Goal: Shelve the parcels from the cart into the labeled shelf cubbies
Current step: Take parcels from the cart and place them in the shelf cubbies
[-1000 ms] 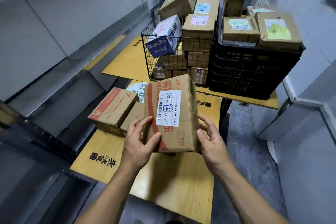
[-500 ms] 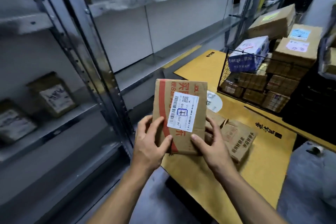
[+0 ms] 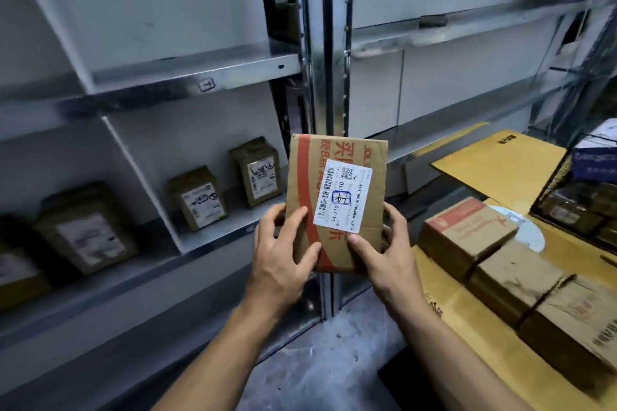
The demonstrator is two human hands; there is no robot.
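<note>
The person held a flat cardboard parcel [image 3: 302,177] upright in the air with both hands, in front of the steel upright [image 3: 322,43] of the metal shelf [image 3: 187,73]. The grip of the left hand [image 3: 283,260] was clamped on the parcel's lower left edge, with the thumb lying on the front face. The grip of the right hand [image 3: 389,253] was clamped on the lower right edge in the same way. A white barcode label [image 3: 342,195] faced the camera. In the cubby to the left, two small labelled boxes [image 3: 197,198] stood upright, and more boxes, blurred, stood further left. To the right, a brown box with red print [image 3: 467,233] lay on the yellow surface [image 3: 494,160].
</note>
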